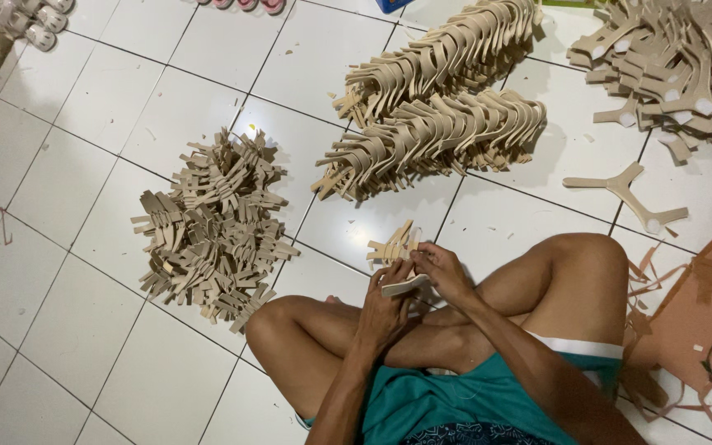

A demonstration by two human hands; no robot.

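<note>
Tan strap piece (405,286), flat and forked, gripped in both hands above crossed legs.
Left hand (385,309) and right hand (442,272) pinch it with clenched fingers; matching pile (212,227) on the floor.

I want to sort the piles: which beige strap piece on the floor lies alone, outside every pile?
The Y-shaped strap piece lies flat and alone on the white tile floor, below the top-right heap.

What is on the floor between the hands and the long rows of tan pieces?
In the head view, a few tan strap pieces lie on white tile between the hands and the long rows.
</note>
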